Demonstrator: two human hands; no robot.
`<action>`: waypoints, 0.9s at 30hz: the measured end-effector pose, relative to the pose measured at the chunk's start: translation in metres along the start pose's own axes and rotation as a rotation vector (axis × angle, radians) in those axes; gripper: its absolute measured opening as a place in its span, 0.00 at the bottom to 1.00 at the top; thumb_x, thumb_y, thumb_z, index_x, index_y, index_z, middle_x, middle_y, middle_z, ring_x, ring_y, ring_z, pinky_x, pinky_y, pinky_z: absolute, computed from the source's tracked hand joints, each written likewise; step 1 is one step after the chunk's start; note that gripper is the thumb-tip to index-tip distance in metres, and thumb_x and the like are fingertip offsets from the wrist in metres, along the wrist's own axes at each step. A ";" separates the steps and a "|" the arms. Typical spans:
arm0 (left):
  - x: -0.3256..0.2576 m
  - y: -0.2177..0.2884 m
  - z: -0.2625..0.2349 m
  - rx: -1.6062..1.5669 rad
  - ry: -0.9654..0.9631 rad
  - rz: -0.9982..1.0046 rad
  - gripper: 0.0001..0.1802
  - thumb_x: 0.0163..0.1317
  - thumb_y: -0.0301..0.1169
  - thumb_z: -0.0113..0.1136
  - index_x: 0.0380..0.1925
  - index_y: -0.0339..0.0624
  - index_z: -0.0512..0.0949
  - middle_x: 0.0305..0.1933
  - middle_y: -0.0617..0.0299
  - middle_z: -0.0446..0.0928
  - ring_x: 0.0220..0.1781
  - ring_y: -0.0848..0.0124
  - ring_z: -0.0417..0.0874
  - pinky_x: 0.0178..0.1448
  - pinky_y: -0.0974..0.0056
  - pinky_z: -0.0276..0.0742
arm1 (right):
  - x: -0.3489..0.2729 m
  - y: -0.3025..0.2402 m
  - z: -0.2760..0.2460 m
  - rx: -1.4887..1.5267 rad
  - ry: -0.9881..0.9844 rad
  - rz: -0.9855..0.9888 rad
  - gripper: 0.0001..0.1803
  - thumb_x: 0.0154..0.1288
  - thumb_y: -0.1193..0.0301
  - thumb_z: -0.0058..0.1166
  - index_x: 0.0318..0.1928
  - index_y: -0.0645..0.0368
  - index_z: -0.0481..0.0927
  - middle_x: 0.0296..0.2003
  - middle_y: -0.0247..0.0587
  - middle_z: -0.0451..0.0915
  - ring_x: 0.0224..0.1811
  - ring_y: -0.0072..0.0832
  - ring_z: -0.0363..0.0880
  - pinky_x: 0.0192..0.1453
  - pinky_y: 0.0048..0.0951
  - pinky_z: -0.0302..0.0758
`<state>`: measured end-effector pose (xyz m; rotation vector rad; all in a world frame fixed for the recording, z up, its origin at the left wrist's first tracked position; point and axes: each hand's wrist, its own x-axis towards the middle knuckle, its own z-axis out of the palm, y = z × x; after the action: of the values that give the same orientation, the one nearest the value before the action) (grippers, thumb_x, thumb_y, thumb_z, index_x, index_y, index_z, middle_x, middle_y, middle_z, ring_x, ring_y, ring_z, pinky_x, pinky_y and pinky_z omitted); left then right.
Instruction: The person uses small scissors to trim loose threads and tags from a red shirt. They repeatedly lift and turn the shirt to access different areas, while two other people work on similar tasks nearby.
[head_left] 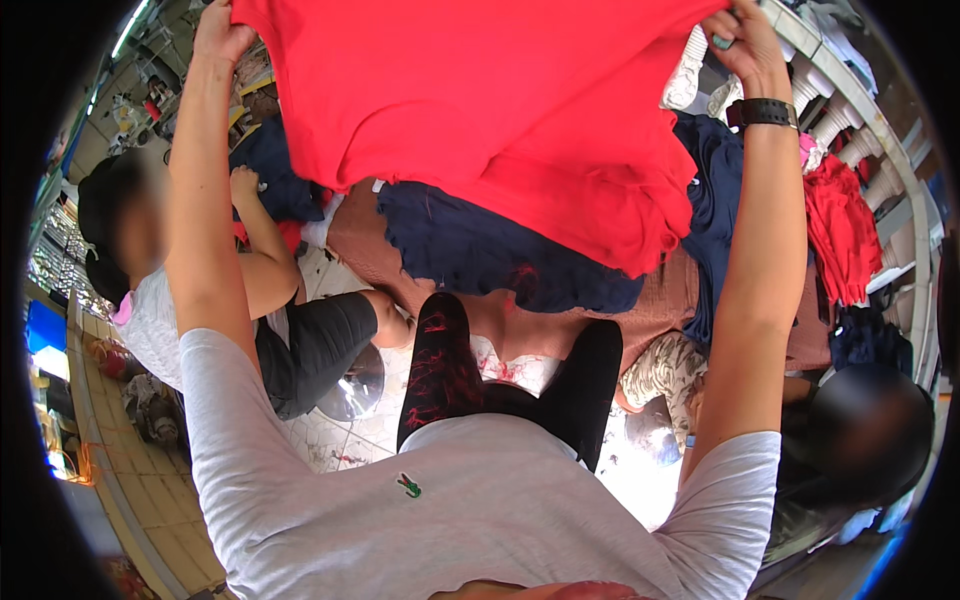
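Both my arms are raised, stretching a large red cloth garment (480, 90) in front of me. My left hand (224, 32) is closed on its upper left edge, and my right hand (745, 42) grips the upper right edge. A ring and a dark wristband show on the right arm. The garment's lower part hangs in loose folds, and its top runs out of view. Beneath it, a dark navy cloth (510, 250) with a wavy edge lies on a brown cloth cover (400, 270); red threads are scattered on the navy cloth.
A seated person (140, 250) in a grey top and dark shorts is close on my left. Another person (850, 440) sits low on my right. Red cloth (840, 230) and navy cloth (715, 180) lie at the right, beside a pale balustrade (885, 185). Red threads lie on the tiled floor.
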<state>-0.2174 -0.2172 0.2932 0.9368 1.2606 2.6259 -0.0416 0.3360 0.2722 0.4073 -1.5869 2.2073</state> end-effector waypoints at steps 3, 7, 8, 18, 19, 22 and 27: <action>0.001 0.026 0.001 0.143 -0.014 0.086 0.24 0.80 0.42 0.41 0.59 0.35 0.76 0.59 0.48 0.81 0.61 0.57 0.83 0.70 0.51 0.77 | 0.002 -0.001 0.022 0.011 -0.042 -0.016 0.14 0.69 0.65 0.66 0.28 0.46 0.74 0.15 0.16 0.62 0.10 0.11 0.51 0.13 0.19 0.48; 0.009 0.034 0.034 0.067 -0.040 0.132 0.24 0.80 0.43 0.41 0.60 0.37 0.76 0.60 0.51 0.82 0.61 0.58 0.83 0.70 0.51 0.77 | 0.052 -0.042 -0.052 0.443 -0.282 0.074 0.13 0.71 0.62 0.65 0.30 0.46 0.75 0.16 0.16 0.65 0.11 0.10 0.50 0.14 0.18 0.45; 0.006 0.037 0.027 0.124 -0.062 0.088 0.23 0.80 0.43 0.42 0.60 0.38 0.76 0.60 0.52 0.82 0.62 0.59 0.83 0.70 0.52 0.77 | 0.056 -0.028 -0.048 0.338 -0.278 0.122 0.13 0.71 0.60 0.63 0.31 0.45 0.76 0.16 0.16 0.65 0.11 0.11 0.49 0.15 0.18 0.45; 0.009 0.039 0.025 0.753 0.000 0.162 0.20 0.78 0.42 0.50 0.59 0.43 0.79 0.55 0.63 0.84 0.56 0.69 0.84 0.61 0.58 0.80 | 0.029 -0.050 0.007 -0.565 0.339 -0.253 0.16 0.73 0.51 0.58 0.34 0.47 0.80 0.18 0.21 0.68 0.14 0.15 0.55 0.19 0.21 0.50; 0.008 0.037 0.024 0.834 0.024 0.199 0.20 0.78 0.41 0.51 0.59 0.43 0.79 0.55 0.64 0.84 0.55 0.71 0.84 0.60 0.59 0.80 | 0.030 -0.051 0.011 -0.609 0.376 -0.291 0.16 0.73 0.52 0.58 0.34 0.48 0.79 0.18 0.21 0.68 0.14 0.15 0.56 0.19 0.21 0.51; 0.025 0.041 0.017 1.034 0.128 0.316 0.19 0.75 0.42 0.56 0.55 0.41 0.83 0.50 0.64 0.86 0.49 0.74 0.83 0.52 0.63 0.78 | 0.027 -0.058 0.021 -0.701 0.416 -0.414 0.15 0.72 0.54 0.59 0.33 0.49 0.78 0.17 0.23 0.69 0.14 0.16 0.58 0.18 0.24 0.53; 0.052 0.033 0.022 0.886 0.199 0.326 0.19 0.70 0.40 0.65 0.52 0.36 0.84 0.49 0.60 0.87 0.45 0.71 0.86 0.51 0.62 0.81 | 0.015 -0.064 0.033 -0.757 0.426 -0.509 0.15 0.71 0.57 0.61 0.31 0.51 0.76 0.16 0.27 0.69 0.14 0.18 0.63 0.16 0.27 0.58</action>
<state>-0.2416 -0.2071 0.3536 1.0354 2.6225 2.3714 -0.0242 0.3249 0.3428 0.0805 -1.6856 1.1130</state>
